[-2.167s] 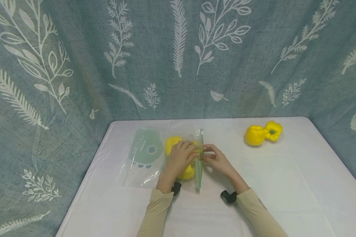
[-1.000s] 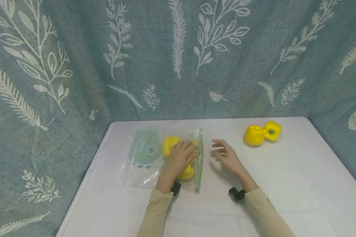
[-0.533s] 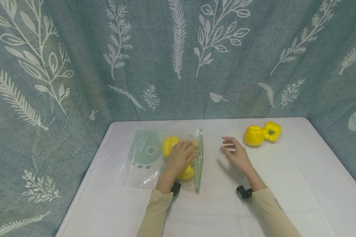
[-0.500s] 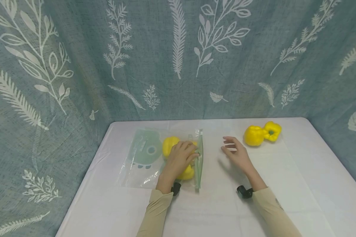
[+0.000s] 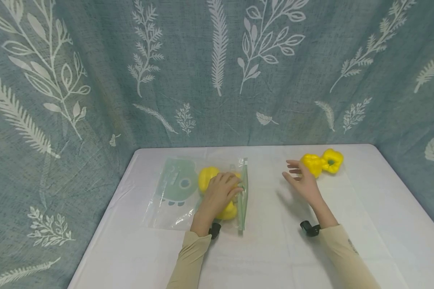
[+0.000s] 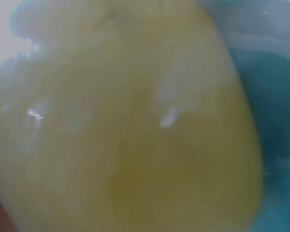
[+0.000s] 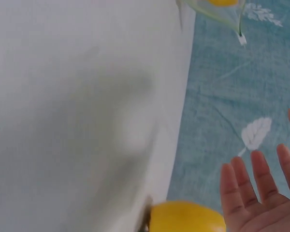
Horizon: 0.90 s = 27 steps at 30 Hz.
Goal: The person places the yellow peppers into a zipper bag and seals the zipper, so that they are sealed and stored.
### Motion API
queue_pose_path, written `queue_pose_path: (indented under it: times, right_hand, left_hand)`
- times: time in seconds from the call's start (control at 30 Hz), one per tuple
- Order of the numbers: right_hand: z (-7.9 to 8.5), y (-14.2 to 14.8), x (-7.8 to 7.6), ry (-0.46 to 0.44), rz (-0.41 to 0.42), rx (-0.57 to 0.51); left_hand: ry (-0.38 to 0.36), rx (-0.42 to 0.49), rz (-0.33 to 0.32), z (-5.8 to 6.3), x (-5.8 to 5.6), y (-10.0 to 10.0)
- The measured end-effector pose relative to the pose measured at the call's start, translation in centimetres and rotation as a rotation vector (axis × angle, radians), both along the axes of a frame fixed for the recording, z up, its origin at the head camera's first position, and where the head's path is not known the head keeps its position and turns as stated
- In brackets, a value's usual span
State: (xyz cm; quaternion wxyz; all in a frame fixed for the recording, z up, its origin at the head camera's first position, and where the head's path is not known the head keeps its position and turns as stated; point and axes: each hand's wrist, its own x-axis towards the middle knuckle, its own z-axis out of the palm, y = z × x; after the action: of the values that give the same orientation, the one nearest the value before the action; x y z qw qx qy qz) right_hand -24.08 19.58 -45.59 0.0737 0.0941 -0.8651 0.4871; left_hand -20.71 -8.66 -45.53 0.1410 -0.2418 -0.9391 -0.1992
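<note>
A clear zip bag [image 5: 152, 212] with a green animal print lies flat on the table, its green zip edge [image 5: 244, 212] on the right. Yellow bell peppers [image 5: 207, 178] are inside; my left hand [image 5: 220, 192] lies over them, partly hiding them. Thumb and fingers of that hand grip the bag by its mouth. Seen through film, one pepper [image 6: 135, 121] fills the left wrist view. My right hand [image 5: 304, 182] is in the air, fingers relaxed and holding nothing, beside two more yellow bell peppers [image 5: 314, 163] [image 5: 332, 161]. It partly overlaps the nearer one in the head view.
A white cloth covers the table [image 5: 267, 257]. A blue-green curtain [image 5: 202, 132] with white leaf prints hangs behind the table and along both sides. Black wrist cameras [image 5: 215, 230] [image 5: 310, 228] sit at both wrists.
My right hand has left the bag's zip edge and moved right and slightly away, toward the two loose peppers. My left hand and the bag have stayed put.
</note>
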Motion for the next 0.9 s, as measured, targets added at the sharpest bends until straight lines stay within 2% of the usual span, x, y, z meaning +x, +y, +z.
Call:
queue_pose_path:
  times: [0.3, 0.43, 0.7, 0.9]
  right_hand:
    - [0.9, 2.3, -0.7, 0.081, -0.037, 0.026]
    - [1.3, 3.1, -1.1, 0.114, -0.054, 0.071]
    - [2.0, 4.6, -1.8, 0.122, -0.075, 0.127]
    - [2.1, 5.5, -2.4, 0.071, -0.116, 0.194]
  left_hand:
    - [-0.005, -0.004, 0.005, -0.1, 0.1, 0.1]
    - [-0.001, 0.002, 0.003, -0.1, 0.1, 0.1]
    - [-0.012, 0.005, -0.001, 0.0, 0.1, 0.1]
    - [-0.018, 0.01, -0.002, 0.1, 0.0, 0.0]
